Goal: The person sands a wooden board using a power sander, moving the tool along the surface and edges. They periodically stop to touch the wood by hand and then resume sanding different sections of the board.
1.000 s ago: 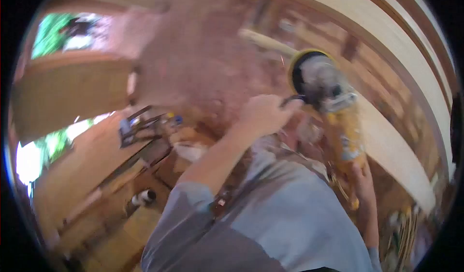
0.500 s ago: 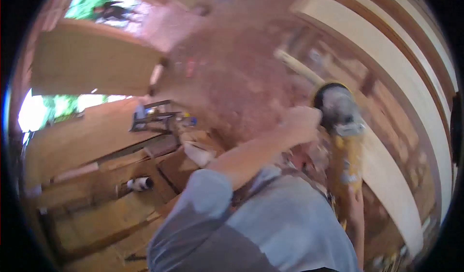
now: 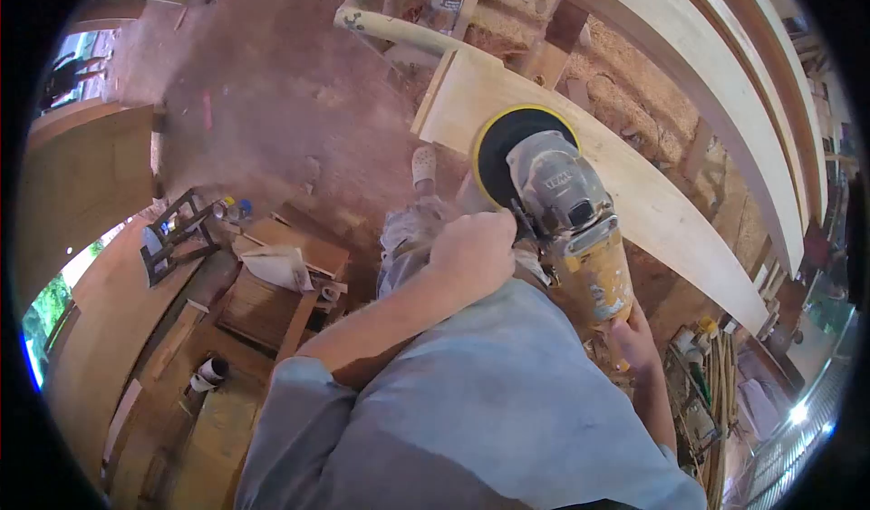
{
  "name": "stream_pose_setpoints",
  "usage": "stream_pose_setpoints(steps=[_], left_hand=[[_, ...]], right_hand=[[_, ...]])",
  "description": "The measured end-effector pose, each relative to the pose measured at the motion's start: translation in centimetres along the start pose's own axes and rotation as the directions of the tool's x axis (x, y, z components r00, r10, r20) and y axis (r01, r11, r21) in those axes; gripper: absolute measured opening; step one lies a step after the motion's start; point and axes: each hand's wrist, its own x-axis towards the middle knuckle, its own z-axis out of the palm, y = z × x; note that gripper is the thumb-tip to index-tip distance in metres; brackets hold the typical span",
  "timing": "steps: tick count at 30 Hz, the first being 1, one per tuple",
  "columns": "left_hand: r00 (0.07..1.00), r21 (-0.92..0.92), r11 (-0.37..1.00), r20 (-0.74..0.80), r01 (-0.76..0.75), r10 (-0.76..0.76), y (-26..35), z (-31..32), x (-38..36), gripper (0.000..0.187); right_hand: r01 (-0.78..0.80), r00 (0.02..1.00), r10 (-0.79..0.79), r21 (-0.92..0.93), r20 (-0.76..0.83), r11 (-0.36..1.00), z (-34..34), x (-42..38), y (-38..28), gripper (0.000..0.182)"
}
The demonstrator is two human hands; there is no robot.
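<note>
A yellow-and-grey angle sander lies across the front of my body, its round black disc pad with a yellow edge at the far end. My left hand is closed at the side of the sander's head, where a side handle would sit, largely hidden by the fingers. Farther back, my right hand wraps around the yellow rear body. Beneath the disc stretches a pale, curved wooden board; the disc overlaps its near edge in this view.
Long curved planks run along the right. A rounded pole lies beyond the board's end. On the left are a small dark wooden frame, a wooden box and large panels. Sticks and scraps lie at lower right.
My view has swung to the right and become sharper. The sander's head has shifted left in view, now over the pale board. Both hands keep their hold.
</note>
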Motion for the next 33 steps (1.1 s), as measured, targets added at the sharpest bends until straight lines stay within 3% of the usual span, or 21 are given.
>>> stream_pose_setpoints(steps=[3, 4, 5, 7, 11, 14, 16, 20, 22, 26, 27, 29, 31, 33], left_hand=[[0.997, 0.033, 0.997, -0.027, 0.067, -0.066, -1.5, -1.1, -1.2, 0.019], [0.991, 0.059, 0.991, -0.064, 0.124, -0.12, -2.1, -1.8, -1.6, 0.02], [0.991, 0.059, 0.991, -0.059, 0.12, -0.116, -2.4, -2.6, -1.9, 0.02], [0.96, 0.059, 0.961, -0.1, 0.269, -0.263, -3.3, -4.1, -2.0, 0.02], [0.963, 0.044, 0.969, -0.129, 0.243, -0.235, -5.4, -4.0, -1.2, 0.02], [0.971, 0.016, 0.977, -0.112, 0.215, -0.212, -2.5, -4.1, -0.6, 0.021], [0.99, 0.008, 0.99, 0.003, 0.14, -0.14, -0.8, -3.7, -0.8, 0.021], [0.998, -0.031, 0.998, 0.001, 0.057, -0.057, -1.5, -1.5, -0.3, 0.021], [0.986, 0.04, 0.986, -0.038, 0.161, -0.159, -2.5, -2.8, -0.7, 0.024], [0.957, 0.035, 0.958, -0.063, 0.286, -0.284, -3.5, -6.9, -1.2, 0.028], [0.959, 0.014, 0.963, -0.094, 0.269, -0.267, -4.9, -6.9, -1.2, 0.026], [0.965, 0.013, 0.97, -0.11, 0.242, -0.239, -5.6, -6.7, -0.8, 0.024], [0.942, 0.011, 0.96, -0.196, 0.281, -0.274, -4.7, -6.8, -0.7, 0.023], [0.948, 0.023, 0.96, -0.166, 0.279, -0.272, -2.7, -5.8, -0.2, 0.026]], right_hand=[[-0.043, 0.998, 0.045, -0.035, 0.037, 0.998, 0.9, 1.0, 0.6, 0.087], [0.064, 0.997, -0.061, -0.082, 0.037, 0.995, 2.7, 1.8, -0.1, 0.09], [0.062, 0.998, -0.06, -0.081, 0.031, 0.995, 3.8, 2.4, -1.0, 0.09], [-0.054, 0.996, 0.067, -0.193, 0.061, 0.98, 5.5, 3.1, -2.8, 0.092], [0.034, 0.996, -0.02, -0.15, 0.093, 0.988, 7.5, 4.2, -4.3, 0.092], [0.047, 0.998, -0.043, -0.108, 0.045, 0.993, 4.1, 3.7, -2.3, 0.094], [0.019, 0.999, -0.014, -0.104, 0.042, 0.994, 1.5, 2.7, -1.3, 0.095], [0.016, 0.998, -0.012, -0.08, 0.06, 0.997, 0.9, 2.0, -0.9, 0.093], [-0.021, 0.999, 0.026, -0.145, 0.031, 0.989, 3.1, 2.5, -1.6, 0.092], [0.065, 0.993, -0.046, -0.18, 0.11, 0.982, 8.3, 4.8, -4.4, 0.091], [0.061, 0.997, -0.051, -0.155, 0.066, 0.986, 8.9, 5.3, -4.7, 0.091], [0.077, 0.993, -0.042, -0.329, 0.113, 0.941, 9.3, 5.9, -5.0, 0.092], [0.054, 0.997, -0.031, -0.338, 0.074, 0.939, 8.5, 5.2, -4.5, 0.093], [0.035, 0.998, -0.017, -0.363, 0.053, 0.931, 7.1, 4.4, -3.7, 0.094]])
